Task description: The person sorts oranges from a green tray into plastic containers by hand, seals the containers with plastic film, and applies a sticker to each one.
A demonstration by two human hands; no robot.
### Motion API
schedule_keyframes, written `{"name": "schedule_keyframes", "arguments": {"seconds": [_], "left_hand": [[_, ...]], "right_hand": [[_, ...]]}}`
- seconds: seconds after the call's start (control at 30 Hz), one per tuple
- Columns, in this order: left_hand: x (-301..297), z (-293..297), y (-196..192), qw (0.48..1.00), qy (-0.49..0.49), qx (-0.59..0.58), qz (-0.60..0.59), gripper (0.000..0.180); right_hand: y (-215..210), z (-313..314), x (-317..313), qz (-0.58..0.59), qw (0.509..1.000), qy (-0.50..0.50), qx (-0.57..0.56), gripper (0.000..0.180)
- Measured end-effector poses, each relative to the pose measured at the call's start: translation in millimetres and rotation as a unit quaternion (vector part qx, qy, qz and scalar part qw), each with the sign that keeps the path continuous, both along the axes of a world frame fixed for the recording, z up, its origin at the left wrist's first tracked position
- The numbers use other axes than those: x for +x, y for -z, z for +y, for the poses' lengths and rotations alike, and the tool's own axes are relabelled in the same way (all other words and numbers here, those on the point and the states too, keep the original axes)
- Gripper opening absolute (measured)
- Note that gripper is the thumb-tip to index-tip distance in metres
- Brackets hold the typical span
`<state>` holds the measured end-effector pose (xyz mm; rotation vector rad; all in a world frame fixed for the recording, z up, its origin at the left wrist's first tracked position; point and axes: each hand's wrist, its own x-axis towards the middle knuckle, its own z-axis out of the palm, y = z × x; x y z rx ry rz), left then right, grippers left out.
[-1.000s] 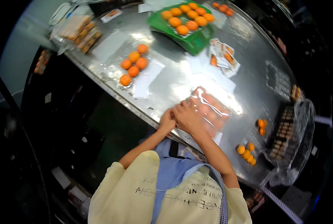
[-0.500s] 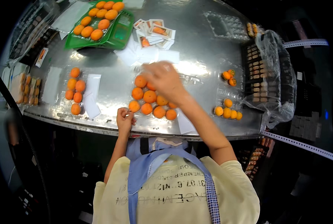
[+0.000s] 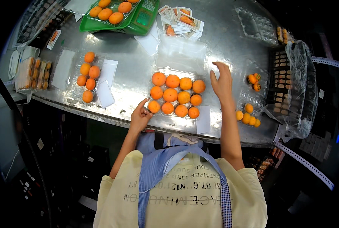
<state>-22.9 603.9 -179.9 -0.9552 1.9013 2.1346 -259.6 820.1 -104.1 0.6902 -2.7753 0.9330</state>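
A clear plastic clamshell tray (image 3: 162,116) lies in front of me, filled with rows of orange persimmons (image 3: 170,95). Its see-through lid (image 3: 181,53) is folded back, away from me. At the tray's near left corner, my left hand (image 3: 139,117) has its thumb and forefinger apart, beside or touching the edge; the other fingers curl in. My right hand (image 3: 222,81) is to the right of the tray, above the table, with thumb and fingers spread and nothing in it. A white slip (image 3: 203,119) sticks out by the tray's near right corner.
Another part-filled tray (image 3: 76,81) stands left, beside white slips (image 3: 106,83). A green basket (image 3: 150,11) of persimmons and a pile of printed cards (image 3: 182,22) lie farther back. To the right are loose persimmons (image 3: 249,114) and a plastic-lined crate (image 3: 281,79).
My right hand has moved from over the tray to its right, uncovering the persimmons. My left hand has come up against the tray's corner. The view has shifted and turned.
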Motion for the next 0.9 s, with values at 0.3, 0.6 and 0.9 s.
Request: {"name": "schedule_keyframes", "arguments": {"seconds": [0.3,0.6,0.9], "left_hand": [[-19.8,-1.3,-5.0,0.996,0.089,-0.020,-0.022,0.064],[-26.2,21.2,-17.3,0.986,0.149,-0.060,-0.052,0.064],[-16.0,14.5,-31.9,0.966,0.209,-0.140,-0.053,0.062]], "right_hand": [[53.1,57.3,62.5,-0.357,0.905,0.134,-0.190,0.031],[51.7,78.1,83.3,-0.350,0.897,0.178,-0.203,0.035],[40.6,67.0,88.5,-0.057,0.988,0.139,-0.019,0.032]]}}
